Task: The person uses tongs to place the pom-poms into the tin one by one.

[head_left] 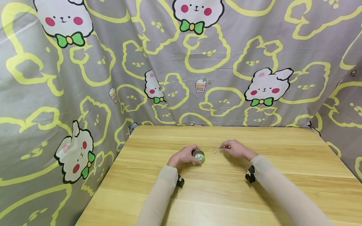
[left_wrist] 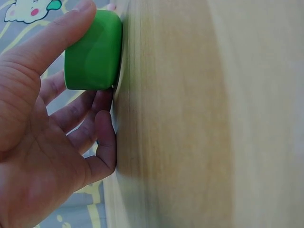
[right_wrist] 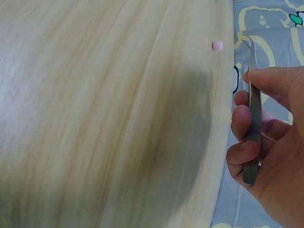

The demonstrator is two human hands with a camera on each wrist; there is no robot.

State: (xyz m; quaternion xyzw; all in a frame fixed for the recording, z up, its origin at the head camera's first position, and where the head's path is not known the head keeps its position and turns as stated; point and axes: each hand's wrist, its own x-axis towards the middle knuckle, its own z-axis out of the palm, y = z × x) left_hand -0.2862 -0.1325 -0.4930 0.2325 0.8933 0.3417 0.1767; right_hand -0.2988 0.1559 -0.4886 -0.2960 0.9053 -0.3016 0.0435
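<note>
The tiny round pink bead (head_left: 215, 152) lies on the light wooden table (head_left: 254, 188), just right of the small round green tin (head_left: 199, 156). Little beads sit inside the tin. The left hand (head_left: 183, 155) curls its thumb and fingers around the tin. The right hand (head_left: 237, 149) pinches thin metal tweezers (head_left: 221, 148), whose tips point at the bead, near but not touching. The bead could roll away if the tips bump it. A nudged tin might spill.

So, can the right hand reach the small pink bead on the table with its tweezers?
Probably yes: the right hand holds the tweezers just beside the pink bead, with bare table between them.
</note>
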